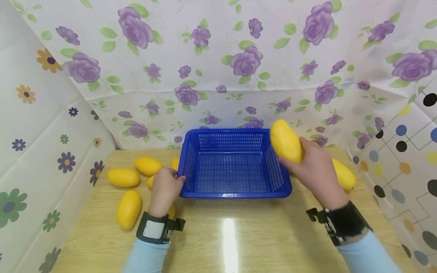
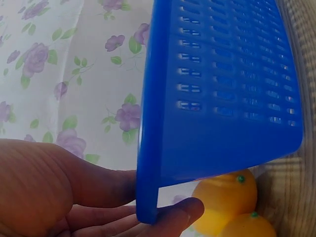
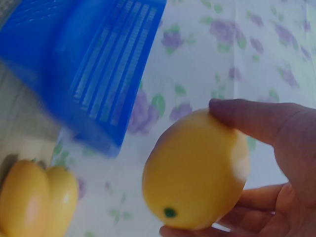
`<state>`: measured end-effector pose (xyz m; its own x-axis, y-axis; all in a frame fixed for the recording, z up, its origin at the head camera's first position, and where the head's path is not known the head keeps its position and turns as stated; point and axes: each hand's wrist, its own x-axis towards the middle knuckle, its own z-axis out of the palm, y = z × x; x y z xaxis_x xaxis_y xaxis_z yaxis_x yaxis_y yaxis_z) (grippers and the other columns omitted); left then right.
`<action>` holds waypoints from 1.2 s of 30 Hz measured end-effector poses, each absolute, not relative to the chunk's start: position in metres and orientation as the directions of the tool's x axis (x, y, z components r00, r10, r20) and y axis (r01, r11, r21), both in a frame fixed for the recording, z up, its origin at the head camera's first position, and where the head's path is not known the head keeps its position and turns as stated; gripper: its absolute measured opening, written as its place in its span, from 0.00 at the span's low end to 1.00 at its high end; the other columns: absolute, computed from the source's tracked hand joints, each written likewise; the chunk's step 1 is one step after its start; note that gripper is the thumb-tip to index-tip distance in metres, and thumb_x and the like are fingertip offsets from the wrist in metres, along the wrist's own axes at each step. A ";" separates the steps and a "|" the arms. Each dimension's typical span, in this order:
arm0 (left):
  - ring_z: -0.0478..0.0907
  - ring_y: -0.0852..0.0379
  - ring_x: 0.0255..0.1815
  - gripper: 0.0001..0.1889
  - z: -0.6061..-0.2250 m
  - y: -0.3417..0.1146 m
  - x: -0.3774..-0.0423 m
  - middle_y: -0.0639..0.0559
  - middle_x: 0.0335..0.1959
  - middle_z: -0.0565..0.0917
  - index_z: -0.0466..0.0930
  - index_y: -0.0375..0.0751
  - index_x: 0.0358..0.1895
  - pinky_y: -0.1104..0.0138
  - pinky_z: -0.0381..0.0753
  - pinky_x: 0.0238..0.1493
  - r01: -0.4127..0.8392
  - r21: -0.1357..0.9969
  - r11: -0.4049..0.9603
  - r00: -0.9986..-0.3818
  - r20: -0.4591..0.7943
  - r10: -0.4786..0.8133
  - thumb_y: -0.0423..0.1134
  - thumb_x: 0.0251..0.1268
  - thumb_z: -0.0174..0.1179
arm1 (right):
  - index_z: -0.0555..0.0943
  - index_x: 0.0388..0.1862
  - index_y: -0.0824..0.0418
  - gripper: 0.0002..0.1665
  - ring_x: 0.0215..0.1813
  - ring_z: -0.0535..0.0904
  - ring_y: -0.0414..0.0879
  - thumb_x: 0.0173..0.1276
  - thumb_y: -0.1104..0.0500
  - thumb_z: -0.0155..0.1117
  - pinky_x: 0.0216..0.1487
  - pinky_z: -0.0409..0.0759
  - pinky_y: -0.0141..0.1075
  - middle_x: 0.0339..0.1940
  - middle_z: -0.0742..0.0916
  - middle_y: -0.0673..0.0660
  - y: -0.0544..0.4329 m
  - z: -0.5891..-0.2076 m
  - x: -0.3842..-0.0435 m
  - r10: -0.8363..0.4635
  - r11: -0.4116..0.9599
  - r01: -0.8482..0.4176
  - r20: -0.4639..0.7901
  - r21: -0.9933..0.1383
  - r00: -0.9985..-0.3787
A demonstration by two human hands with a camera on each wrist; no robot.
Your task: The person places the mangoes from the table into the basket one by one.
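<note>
A blue plastic basket with perforated walls stands on the table, its inside bare of fruit. My left hand pinches the rim at its left front corner; the left wrist view shows the thumb and fingers on either side of that blue rim. In my right hand is a yellow mango, raised beside the basket's right edge. The right wrist view shows this mango with a green stem spot, gripped between thumb and fingers.
Several mangoes lie left of the basket, among them one at the front and one farther left. Another mango rests to the right, partly behind my right hand. Flowered cloth hangs behind the wooden table.
</note>
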<state>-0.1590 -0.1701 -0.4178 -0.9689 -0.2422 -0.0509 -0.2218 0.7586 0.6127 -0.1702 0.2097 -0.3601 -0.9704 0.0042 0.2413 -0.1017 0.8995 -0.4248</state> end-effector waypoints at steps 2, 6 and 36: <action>0.73 0.53 0.17 0.10 -0.417 -0.169 -0.160 0.45 0.20 0.79 0.82 0.34 0.31 0.69 0.67 0.16 -0.218 0.610 0.762 -0.969 -0.044 -0.241 0.39 0.59 0.62 | 0.72 0.58 0.60 0.48 0.33 0.75 0.51 0.50 0.26 0.61 0.31 0.72 0.40 0.37 0.82 0.55 0.199 -0.357 -0.185 -0.069 0.901 -0.165 0.242 -0.402 -0.968; 0.74 0.53 0.19 0.11 -0.415 -0.167 -0.160 0.44 0.24 0.80 0.83 0.33 0.34 0.69 0.69 0.17 -0.235 0.602 0.763 -0.967 -0.066 -0.246 0.39 0.58 0.63 | 0.72 0.58 0.57 0.45 0.32 0.75 0.48 0.49 0.29 0.65 0.33 0.73 0.38 0.37 0.81 0.50 0.181 -0.359 -0.213 -0.195 0.898 -0.253 0.189 -0.361 -0.962; 0.76 0.53 0.23 0.13 -0.415 -0.164 -0.161 0.43 0.29 0.82 0.83 0.31 0.39 0.69 0.72 0.19 -0.268 0.573 0.774 -0.959 -0.084 -0.270 0.39 0.58 0.63 | 0.77 0.57 0.56 0.40 0.55 0.75 0.55 0.41 0.50 0.79 0.54 0.75 0.50 0.51 0.82 0.55 0.137 -0.413 -0.297 -0.437 0.900 -0.432 -0.106 -0.066 -0.893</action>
